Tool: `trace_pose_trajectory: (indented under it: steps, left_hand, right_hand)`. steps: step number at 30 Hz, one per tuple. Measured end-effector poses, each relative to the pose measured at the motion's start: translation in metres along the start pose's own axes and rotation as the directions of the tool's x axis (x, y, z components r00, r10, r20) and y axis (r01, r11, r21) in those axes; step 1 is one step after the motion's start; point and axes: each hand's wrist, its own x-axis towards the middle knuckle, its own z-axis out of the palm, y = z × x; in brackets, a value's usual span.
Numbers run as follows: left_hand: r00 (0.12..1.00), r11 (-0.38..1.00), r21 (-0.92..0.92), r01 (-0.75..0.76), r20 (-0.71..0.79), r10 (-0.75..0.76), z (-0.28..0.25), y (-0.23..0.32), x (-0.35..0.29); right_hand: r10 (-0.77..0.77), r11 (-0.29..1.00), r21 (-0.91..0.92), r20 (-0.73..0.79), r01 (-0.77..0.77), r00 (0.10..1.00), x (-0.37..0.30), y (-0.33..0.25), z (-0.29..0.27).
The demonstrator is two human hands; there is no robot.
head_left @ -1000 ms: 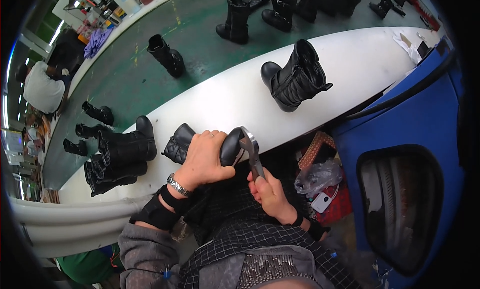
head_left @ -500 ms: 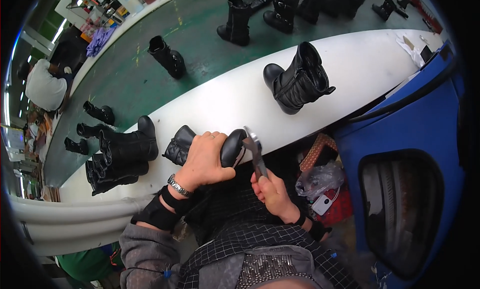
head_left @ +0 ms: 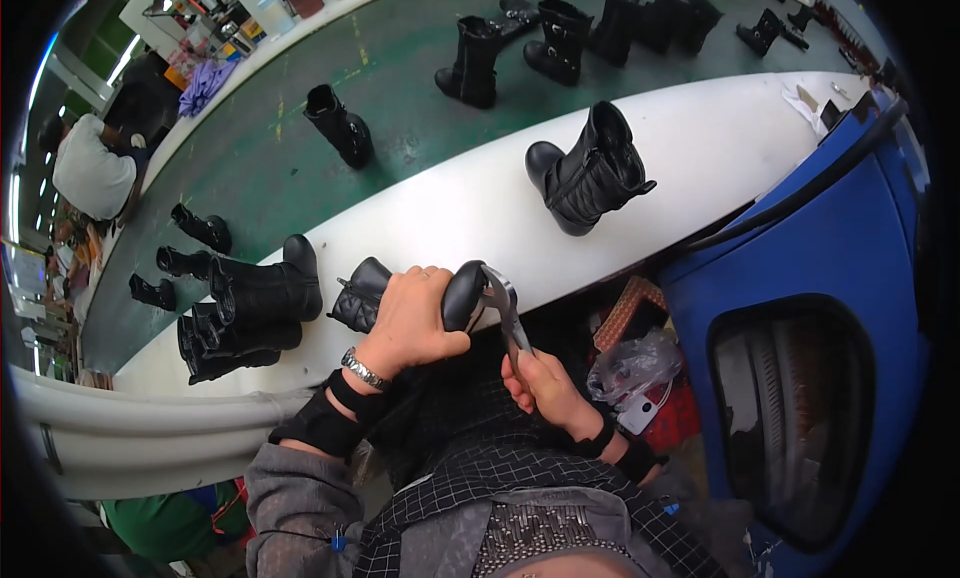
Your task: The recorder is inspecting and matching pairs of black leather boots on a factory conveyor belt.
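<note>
A black quilted ankle boot [head_left: 462, 296] lies on its side at the near edge of the white bench, toe to the right and sole toward me. My left hand [head_left: 408, 318] is closed over its middle and presses it down; the shaft shows to the left of my fingers. In my right hand [head_left: 541, 380] I grip steel pincers [head_left: 509, 316] with a curved head. Their upper end touches the rim of the sole at the toe. How far the jaws are apart cannot be made out.
Another black boot [head_left: 587, 172] stands on the white bench [head_left: 440, 207] to the right. Several boots [head_left: 262, 290] lie at the left. Beyond runs a green conveyor belt [head_left: 402, 143] carrying more boots. A blue machine [head_left: 800, 258] is at the right; a person [head_left: 95, 168] sits far left.
The pincers have tilted, and their head has shifted slightly down and left against the toe's sole rim. My left hand stays on the boot. The view has shifted a little.
</note>
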Motion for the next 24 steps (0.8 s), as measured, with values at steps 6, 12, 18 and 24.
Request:
trace_pose_trajectory:
  steps: [6,12,18,24]
  left_hand:
    - [0.979,0.967,0.236,-0.096,-0.155,0.134,-0.008,0.015,0.0]
    - [0.946,0.839,0.544,0.016,-0.28,0.163,-0.031,0.021,0.029]
    - [0.99,0.715,0.697,-0.054,-0.056,0.129,-0.02,0.009,0.052]
    - [0.896,0.928,0.177,-0.328,-0.253,0.365,0.002,0.021,0.002]
  right_hand:
    - [-0.482,0.874,-0.07,-0.261,0.482,0.836,-0.025,-0.025,-0.009]
    - [-0.594,0.801,-0.424,-0.475,0.423,0.649,-0.032,-0.077,-0.04]
    - [-0.812,0.344,-0.936,-0.335,-0.072,0.478,0.015,-0.118,-0.071]
    - [-0.788,-0.067,-0.94,-0.156,-0.335,0.596,0.03,-0.138,-0.082]
